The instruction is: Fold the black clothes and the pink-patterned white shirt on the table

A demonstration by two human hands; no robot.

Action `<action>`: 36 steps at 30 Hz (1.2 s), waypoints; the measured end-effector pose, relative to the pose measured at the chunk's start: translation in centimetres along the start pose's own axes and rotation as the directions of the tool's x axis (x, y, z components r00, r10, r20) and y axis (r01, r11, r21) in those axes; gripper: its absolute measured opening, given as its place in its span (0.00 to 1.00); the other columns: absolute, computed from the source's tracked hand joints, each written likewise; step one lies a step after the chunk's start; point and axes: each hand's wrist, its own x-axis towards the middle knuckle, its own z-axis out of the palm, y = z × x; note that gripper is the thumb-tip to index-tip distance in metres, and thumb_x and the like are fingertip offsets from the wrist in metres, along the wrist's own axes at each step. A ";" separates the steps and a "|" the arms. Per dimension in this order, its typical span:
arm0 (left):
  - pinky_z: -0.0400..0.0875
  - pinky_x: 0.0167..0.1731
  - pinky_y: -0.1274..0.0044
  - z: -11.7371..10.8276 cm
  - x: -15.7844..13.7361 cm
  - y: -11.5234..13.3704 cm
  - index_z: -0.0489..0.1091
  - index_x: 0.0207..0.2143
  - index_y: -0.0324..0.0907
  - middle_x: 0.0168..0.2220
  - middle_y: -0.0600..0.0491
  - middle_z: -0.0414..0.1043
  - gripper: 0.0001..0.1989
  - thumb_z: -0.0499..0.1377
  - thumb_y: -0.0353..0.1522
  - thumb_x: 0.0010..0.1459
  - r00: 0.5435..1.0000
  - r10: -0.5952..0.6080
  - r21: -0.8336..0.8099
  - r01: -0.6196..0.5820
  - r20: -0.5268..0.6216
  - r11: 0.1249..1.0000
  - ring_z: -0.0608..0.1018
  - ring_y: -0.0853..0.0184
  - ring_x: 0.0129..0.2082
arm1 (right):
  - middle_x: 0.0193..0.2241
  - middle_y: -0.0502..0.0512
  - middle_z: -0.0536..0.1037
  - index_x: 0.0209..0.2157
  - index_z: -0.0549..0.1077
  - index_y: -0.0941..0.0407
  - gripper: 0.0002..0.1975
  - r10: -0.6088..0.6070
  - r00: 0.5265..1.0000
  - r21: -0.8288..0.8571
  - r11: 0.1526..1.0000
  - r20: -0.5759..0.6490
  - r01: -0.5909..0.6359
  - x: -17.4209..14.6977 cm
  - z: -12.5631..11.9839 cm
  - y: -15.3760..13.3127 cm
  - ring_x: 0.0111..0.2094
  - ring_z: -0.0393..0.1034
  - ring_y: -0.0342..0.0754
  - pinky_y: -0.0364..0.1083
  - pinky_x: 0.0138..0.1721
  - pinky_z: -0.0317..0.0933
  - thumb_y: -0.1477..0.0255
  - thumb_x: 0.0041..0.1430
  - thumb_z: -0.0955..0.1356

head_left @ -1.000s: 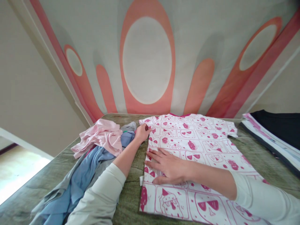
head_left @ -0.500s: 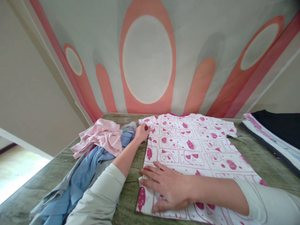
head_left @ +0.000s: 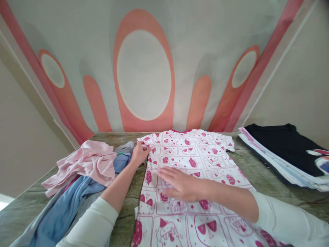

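A white T-shirt [head_left: 213, 161] with a pink cartoon print lies spread on the wooden-topped table, its collar toward the wall. My left hand [head_left: 140, 153] is at the shirt's left edge just below the sleeve, with thumb and fingers closed on the fabric there. My right hand [head_left: 178, 183] is over the left middle of the shirt, palm down with fingers stretched out, slightly blurred. Whether its palm touches the cloth I cannot tell.
Left of the shirt lies a loose heap with a pink garment [head_left: 89, 161] on top of blue cloth [head_left: 69, 209]. At the right stands a stack of folded clothes, a black shirt [head_left: 280, 147] uppermost. A decorated wall [head_left: 144, 75] rises behind the table [head_left: 125, 202].
My right hand has moved up the shirt toward the collar from near its lower left edge. My left hand stays at the sleeve. The view has turned right, showing more of the folded stack.
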 end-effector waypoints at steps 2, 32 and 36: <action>0.64 0.27 0.80 0.0 0.0 0.1 0.55 0.50 0.36 0.26 0.56 0.70 0.26 0.59 0.37 0.51 0.999 -0.030 0.018 0.030 -0.015 0.999 0.74 0.68 0.27 | 0.64 0.57 0.41 0.63 0.45 0.58 0.35 0.187 0.980 -0.092 0.977 -0.064 -0.193 -0.3 -0.7 3.3 0.63 0.32 0.55 0.55 0.62 0.31 0.51 0.62 0.51; 0.66 0.37 0.76 -1.5 -0.9 1.5 0.70 0.42 0.43 0.37 0.48 0.75 0.16 0.46 0.32 0.58 0.993 0.020 0.482 -0.073 0.115 0.873 0.76 0.61 0.40 | 0.63 0.55 0.46 0.62 0.50 0.53 0.34 0.661 0.645 -0.303 0.570 -0.384 -0.764 -11.4 0.5 13.0 0.62 0.39 0.58 0.62 0.58 0.39 0.51 0.60 0.48; 0.68 0.35 0.73 -1.9 -1.2 2.1 0.70 0.43 0.44 0.37 0.46 0.75 0.16 0.45 0.32 0.58 0.988 -0.037 0.541 -0.050 0.148 0.840 0.76 0.59 0.39 | 0.63 0.56 0.47 0.62 0.51 0.53 0.33 0.658 0.643 -0.312 0.562 -0.392 -0.766 -11.3 0.4 12.5 0.62 0.41 0.59 0.62 0.56 0.41 0.52 0.60 0.48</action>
